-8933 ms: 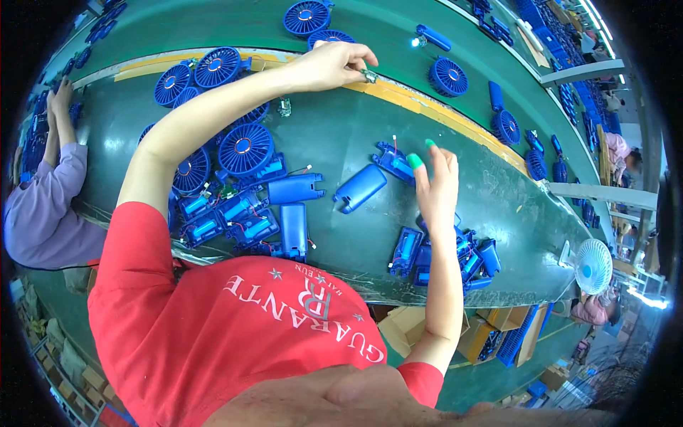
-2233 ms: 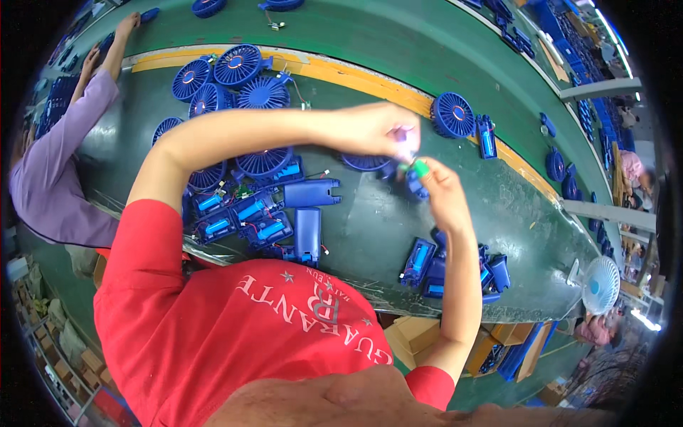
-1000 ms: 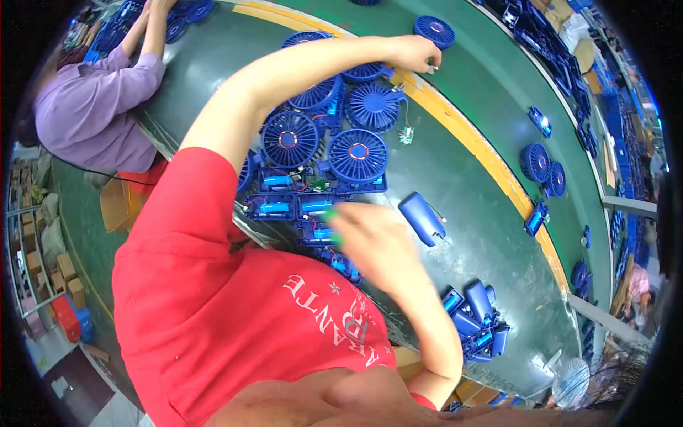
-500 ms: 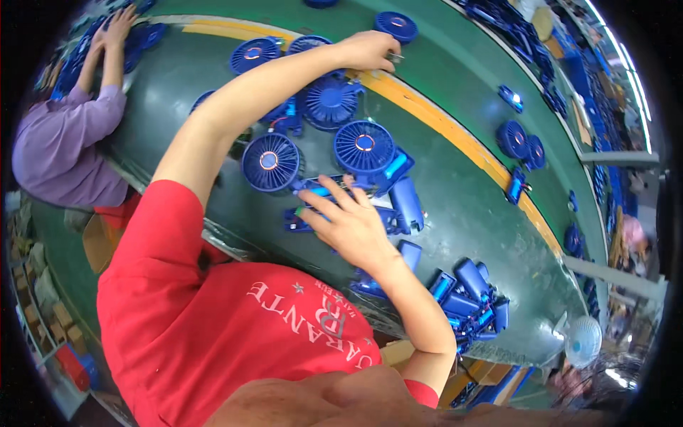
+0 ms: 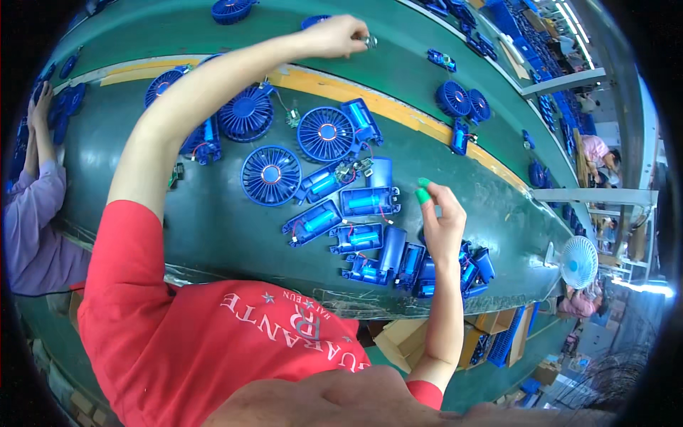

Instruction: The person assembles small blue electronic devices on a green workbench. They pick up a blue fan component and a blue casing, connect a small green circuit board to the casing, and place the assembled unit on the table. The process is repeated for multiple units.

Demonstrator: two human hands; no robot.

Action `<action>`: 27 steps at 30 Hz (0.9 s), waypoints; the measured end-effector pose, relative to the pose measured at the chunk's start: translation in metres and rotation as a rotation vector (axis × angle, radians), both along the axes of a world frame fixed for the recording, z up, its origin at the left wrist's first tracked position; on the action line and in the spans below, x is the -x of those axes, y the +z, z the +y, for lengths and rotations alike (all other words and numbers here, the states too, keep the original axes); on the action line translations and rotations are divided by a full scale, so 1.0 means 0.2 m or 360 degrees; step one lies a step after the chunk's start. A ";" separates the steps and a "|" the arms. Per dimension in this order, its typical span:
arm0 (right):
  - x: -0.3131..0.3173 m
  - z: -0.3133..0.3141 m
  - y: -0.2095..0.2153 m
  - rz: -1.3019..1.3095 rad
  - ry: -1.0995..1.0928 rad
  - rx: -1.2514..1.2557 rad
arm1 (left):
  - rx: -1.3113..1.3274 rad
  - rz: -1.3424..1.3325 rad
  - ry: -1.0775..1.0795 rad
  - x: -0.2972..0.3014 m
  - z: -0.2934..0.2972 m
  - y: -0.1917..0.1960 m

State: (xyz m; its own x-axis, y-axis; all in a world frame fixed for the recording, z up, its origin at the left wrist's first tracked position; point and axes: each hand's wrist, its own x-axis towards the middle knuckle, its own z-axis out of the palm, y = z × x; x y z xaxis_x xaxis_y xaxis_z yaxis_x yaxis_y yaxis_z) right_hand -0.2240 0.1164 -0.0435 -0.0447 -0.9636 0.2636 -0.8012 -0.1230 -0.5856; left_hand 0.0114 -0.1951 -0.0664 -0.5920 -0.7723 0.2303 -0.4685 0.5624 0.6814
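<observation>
My left hand (image 5: pixel 340 37) reaches over the far green belt, its fingers pinching a small silvery-green piece (image 5: pixel 370 43) that looks like a circuit board. My right hand (image 5: pixel 445 219) is raised just right of the blue parts, fingers curled and tips close together, green covers on thumb and finger; nothing shows in it. Before me lie two round blue fan heads (image 5: pixel 326 134) (image 5: pixel 271 175). One is beside a blue handle shell (image 5: pixel 324 183) with wires and small boards (image 5: pixel 350 169). Several open handle shells (image 5: pixel 369 201) with light-blue cells sit left of my right hand.
A yellow strip (image 5: pixel 398 105) divides the green worktop (image 5: pixel 491 213) from the belt. More fans (image 5: pixel 454 98) lie on the belt. A pale-blue desk fan (image 5: pixel 578 262) stands at the right end, cardboard boxes (image 5: pixel 402 341) below. A person in purple (image 5: pixel 35 220) works at left.
The view has turned, shifting the scene leftward. My left hand has gone farther over the belt with the small piece. My right hand has lifted off the handle parts, moved right and curled.
</observation>
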 end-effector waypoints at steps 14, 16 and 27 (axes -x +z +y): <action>-0.17 -0.25 0.01 -0.0433 0.0132 -0.0941 | -0.0292 0.0210 -0.0496 0.04 0.41 -0.10; -0.14 -0.22 0.10 -0.0670 0.0219 -0.0775 | -0.0273 0.0148 -0.0675 0.03 0.41 -0.10; 0.10 -0.14 -0.05 0.0148 0.0543 0.0023 | 0.0174 0.0190 -0.0287 0.02 0.40 -0.09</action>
State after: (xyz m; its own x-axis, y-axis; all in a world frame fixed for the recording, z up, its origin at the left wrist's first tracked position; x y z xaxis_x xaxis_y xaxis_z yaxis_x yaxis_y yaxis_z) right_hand -0.2432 0.0878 -0.0532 0.3038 -0.9150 0.2655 -0.7623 -0.4006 -0.5083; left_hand 0.0078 -0.1154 -0.0844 -0.6818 -0.6230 0.3834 -0.2736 0.7032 0.6562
